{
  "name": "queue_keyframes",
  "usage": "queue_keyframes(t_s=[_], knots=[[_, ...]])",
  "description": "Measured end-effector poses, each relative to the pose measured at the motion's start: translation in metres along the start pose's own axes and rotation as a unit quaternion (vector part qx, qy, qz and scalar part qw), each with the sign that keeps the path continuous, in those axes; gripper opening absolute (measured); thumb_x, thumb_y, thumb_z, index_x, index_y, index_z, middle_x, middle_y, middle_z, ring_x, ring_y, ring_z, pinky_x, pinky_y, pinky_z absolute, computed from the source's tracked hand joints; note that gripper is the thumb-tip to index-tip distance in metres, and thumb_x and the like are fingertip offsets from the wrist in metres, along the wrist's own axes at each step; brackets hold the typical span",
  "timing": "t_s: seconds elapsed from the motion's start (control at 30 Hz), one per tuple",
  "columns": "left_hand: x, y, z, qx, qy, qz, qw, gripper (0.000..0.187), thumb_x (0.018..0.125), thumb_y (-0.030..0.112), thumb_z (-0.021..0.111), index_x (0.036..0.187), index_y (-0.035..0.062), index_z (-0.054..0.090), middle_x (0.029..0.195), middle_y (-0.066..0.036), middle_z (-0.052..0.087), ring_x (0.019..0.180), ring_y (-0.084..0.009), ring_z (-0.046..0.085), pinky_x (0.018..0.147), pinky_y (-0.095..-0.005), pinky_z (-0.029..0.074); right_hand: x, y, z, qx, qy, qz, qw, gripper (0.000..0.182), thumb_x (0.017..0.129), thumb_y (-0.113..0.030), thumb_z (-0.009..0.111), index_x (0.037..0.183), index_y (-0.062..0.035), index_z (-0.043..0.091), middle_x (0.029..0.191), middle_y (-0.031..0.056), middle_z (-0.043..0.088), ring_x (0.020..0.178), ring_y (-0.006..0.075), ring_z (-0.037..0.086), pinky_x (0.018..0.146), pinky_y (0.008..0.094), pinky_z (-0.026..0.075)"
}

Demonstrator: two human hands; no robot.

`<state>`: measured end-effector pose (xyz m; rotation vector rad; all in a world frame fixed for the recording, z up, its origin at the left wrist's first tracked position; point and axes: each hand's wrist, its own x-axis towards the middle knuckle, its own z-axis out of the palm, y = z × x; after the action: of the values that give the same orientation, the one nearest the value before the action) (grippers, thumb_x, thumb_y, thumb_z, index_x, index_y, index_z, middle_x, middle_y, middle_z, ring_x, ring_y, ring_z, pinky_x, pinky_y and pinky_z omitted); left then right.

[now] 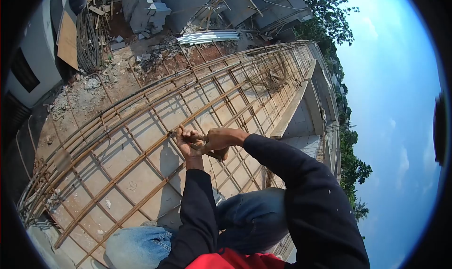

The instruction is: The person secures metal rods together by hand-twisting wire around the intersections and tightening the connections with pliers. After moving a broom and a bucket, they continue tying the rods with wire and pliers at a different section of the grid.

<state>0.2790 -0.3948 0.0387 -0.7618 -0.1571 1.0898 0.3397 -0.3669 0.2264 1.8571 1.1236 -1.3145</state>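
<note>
My left hand is at a crossing of the rusty steel bars, palm partly turned up and fingers curled. Whatever those fingers pinch is too small to tell. Right beside it, my right hand is closed, its wrist bent in from the right. Its fingers overlap the left hand, and what they grip is hidden. Both hands are just above the rebar mat, close to a long bar that runs diagonally. Below the bars lie pale panels marked by shadows.
A loose coil of wire lies farther along the mat. Longer bars bundle along the left edge, with rubble ground beyond. Grey blocks and white metal lengths are stacked past it. Boards line the right edge. My jeans-covered knees are over the bars.
</note>
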Motion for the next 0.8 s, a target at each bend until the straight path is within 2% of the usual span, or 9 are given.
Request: queue_keyframes(t_s=[0.2, 0.27, 0.33, 0.4, 0.47, 0.53, 0.67, 0.73, 0.8], knots=[[0.029, -0.002, 0.026, 0.073, 0.213, 0.019, 0.974, 0.026, 0.095, 0.023, 0.055, 0.076, 0.0066, 0.056, 0.063, -0.002, 0.050, 0.058, -0.0177, 0.054, 0.065, -0.0342, 0.054, -0.008, -0.018, 0.026, -0.444, 0.451, -0.092, 0.769, 0.039, 0.077, -0.037, 0.070, 0.086, 0.0009, 0.068, 0.085, 0.0168, 0.064, 0.073, 0.0255, 0.063, 0.063, 0.0393, 0.052], [0.029, -0.003, 0.027, 0.199, 0.309, 0.023, 0.930, 0.032, 0.092, 0.033, 0.059, 0.075, 0.0060, 0.058, 0.063, -0.005, 0.052, 0.058, -0.0211, 0.054, 0.060, -0.0379, 0.052, -0.014, -0.017, 0.000, -0.370, 0.355, -0.107, 0.852, 0.034, 0.088, -0.032, 0.061, 0.080, 0.0002, 0.066, 0.080, 0.0169, 0.063, 0.068, 0.0255, 0.062, 0.061, 0.0392, 0.052], [-0.006, -0.003, 0.048, 0.150, 0.207, -0.054, 0.965, 0.050, 0.084, 0.055, 0.063, 0.087, 0.0056, 0.065, 0.079, -0.011, 0.066, 0.071, -0.0269, 0.064, 0.075, -0.0452, 0.056, -0.028, -0.027, -0.023, -0.018, -0.012, 0.048, 0.999, 0.039, 0.096, -0.035, 0.052, 0.083, 0.0002, 0.064, 0.075, 0.0156, 0.062, 0.068, 0.0246, 0.063, 0.062, 0.0386, 0.054], [-0.020, -0.019, 0.065, 0.130, 0.230, -0.034, 0.964, 0.046, 0.085, 0.054, 0.063, 0.093, 0.0088, 0.062, 0.083, -0.012, 0.066, 0.087, -0.0333, 0.066, 0.087, -0.0549, 0.051, -0.003, 0.011, -0.016, 0.344, -0.201, 0.001, 0.917, 0.045, 0.098, -0.040, 0.047, 0.092, 0.0019, 0.062, 0.077, 0.0151, 0.064, 0.071, 0.0238, 0.065, 0.065, 0.0399, 0.056], [-0.022, -0.028, 0.080, 0.128, 0.156, -0.006, 0.979, 0.035, 0.091, 0.044, 0.058, 0.094, 0.0095, 0.064, 0.085, -0.006, 0.068, 0.095, -0.0315, 0.066, 0.098, -0.0530, 0.047, 0.004, 0.029, -0.003, 0.385, -0.189, -0.019, 0.903, 0.051, 0.097, -0.045, 0.049, 0.096, 0.0055, 0.057, 0.079, 0.0151, 0.064, 0.069, 0.0254, 0.067, 0.065, 0.0410, 0.059], [0.006, 0.003, -0.008, 0.042, 0.099, -0.024, 0.994, 0.029, 0.096, 0.025, 0.053, 0.073, 0.0081, 0.055, 0.067, -0.004, 0.060, 0.069, -0.0205, 0.062, 0.074, -0.0387, 0.055, -0.018, 0.023, -0.004, 0.193, -0.020, -0.023, 0.981, 0.069, 0.088, -0.061, 0.057, 0.101, 0.0074, 0.055, 0.077, 0.0140, 0.065, 0.064, 0.0251, 0.067, 0.057, 0.0390, 0.058], [0.022, -0.013, 0.046, 0.175, 0.413, -0.033, 0.893, 0.042, 0.097, 0.033, 0.052, 0.065, 0.0105, 0.038, 0.055, 0.000, 0.037, 0.052, -0.0148, 0.040, 0.055, -0.0336, 0.044, -0.006, 0.053, 0.018, 0.059, 0.317, -0.223, 0.920, 0.076, 0.078, -0.064, 0.067, 0.097, 0.0096, 0.063, 0.081, 0.0205, 0.068, 0.072, 0.0278, 0.069, 0.064, 0.0359, 0.055], [0.020, -0.026, 0.067, 0.296, 0.515, 0.031, 0.804, 0.047, 0.095, 0.042, 0.054, 0.064, 0.0110, 0.037, 0.056, -0.001, 0.038, 0.052, -0.0149, 0.039, 0.053, -0.0340, 0.043, -0.011, 0.060, 0.013, 0.039, 0.276, -0.218, 0.935, 0.071, 0.079, -0.058, 0.067, 0.101, 0.0087, 0.062, 0.083, 0.0202, 0.068, 0.075, 0.0291, 0.068, 0.068, 0.0365, 0.054], [0.011, -0.027, 0.073, 0.300, 0.473, 0.011, 0.828, 0.047, 0.092, 0.048, 0.057, 0.070, 0.0077, 0.046, 0.063, -0.004, 0.047, 0.061, -0.0195, 0.052, 0.060, -0.0394, 0.051, -0.020, 0.057, 0.015, 0.036, 0.211, -0.199, 0.956, 0.052, 0.084, -0.040, 0.067, 0.109, 0.0055, 0.062, 0.091, 0.0191, 0.069, 0.079, 0.0278, 0.068, 0.071, 0.0358, 0.054]])
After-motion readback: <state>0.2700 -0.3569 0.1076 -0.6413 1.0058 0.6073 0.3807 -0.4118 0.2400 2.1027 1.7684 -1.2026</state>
